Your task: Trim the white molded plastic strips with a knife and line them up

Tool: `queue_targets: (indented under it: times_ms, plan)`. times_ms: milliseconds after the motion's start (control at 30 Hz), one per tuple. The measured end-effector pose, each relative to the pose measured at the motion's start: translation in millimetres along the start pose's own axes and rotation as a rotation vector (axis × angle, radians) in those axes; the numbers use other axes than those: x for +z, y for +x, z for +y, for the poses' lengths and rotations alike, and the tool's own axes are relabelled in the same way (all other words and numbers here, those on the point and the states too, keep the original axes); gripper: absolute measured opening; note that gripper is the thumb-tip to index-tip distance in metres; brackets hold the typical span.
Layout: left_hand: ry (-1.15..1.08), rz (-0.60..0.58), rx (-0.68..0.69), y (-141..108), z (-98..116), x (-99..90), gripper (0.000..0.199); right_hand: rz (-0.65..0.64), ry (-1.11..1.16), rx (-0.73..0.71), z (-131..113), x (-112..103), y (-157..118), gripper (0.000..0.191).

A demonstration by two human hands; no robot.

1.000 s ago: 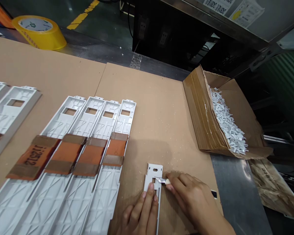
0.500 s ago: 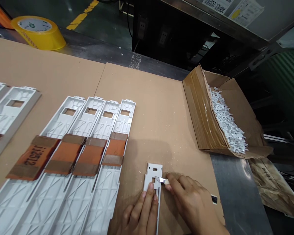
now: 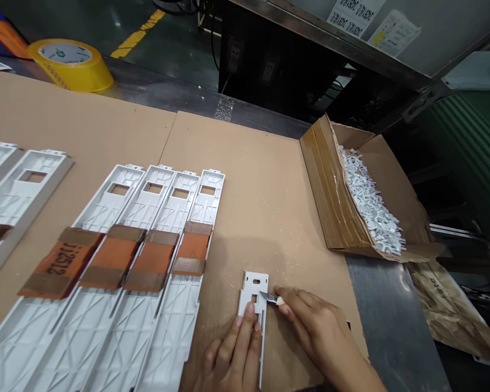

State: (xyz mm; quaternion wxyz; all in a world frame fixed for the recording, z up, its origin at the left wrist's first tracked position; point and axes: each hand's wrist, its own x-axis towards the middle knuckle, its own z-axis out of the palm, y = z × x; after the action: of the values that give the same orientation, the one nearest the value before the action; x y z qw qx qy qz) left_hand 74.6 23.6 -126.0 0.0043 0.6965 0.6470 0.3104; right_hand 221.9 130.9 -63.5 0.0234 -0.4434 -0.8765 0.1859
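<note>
Slotted white plastic plate [image 3: 249, 289]

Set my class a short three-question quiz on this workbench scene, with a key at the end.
1. Which hand holds the small knife?
2. True or false: the fingers of the left hand rest on the white plastic plate.
3. Fill in the blank: the open cardboard box holds a heap of small ____ pieces.

Key: 1. The right hand. 2. True. 3. White.
</note>
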Motion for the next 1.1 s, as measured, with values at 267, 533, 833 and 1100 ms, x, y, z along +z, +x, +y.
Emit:
queue_targets:
  times_ms: [267, 533, 833, 1100]
  plan:
    - [-0.003, -0.023, 0.000, 0, 0, -1.1, 0.032, 0.027, -0.069, -0.008, -4, 2, 1, 0.032]
    - [-0.009, -0.015, -0.004, 1, -1, -0.8, 0.032, 0.047, -0.114, -0.015, -4, 3, 4, 0.034]
    - [-0.006, -0.010, 0.004, -1, -1, -0.2, 0.033, 0.048, -0.186, -0.028, -4, 5, 4, 0.036]
    - [0.018, -0.004, 0.003, 1, 1, 0.4, 0.034, 0.151, -0.334, -0.056, -6, 13, 0, 0.036]
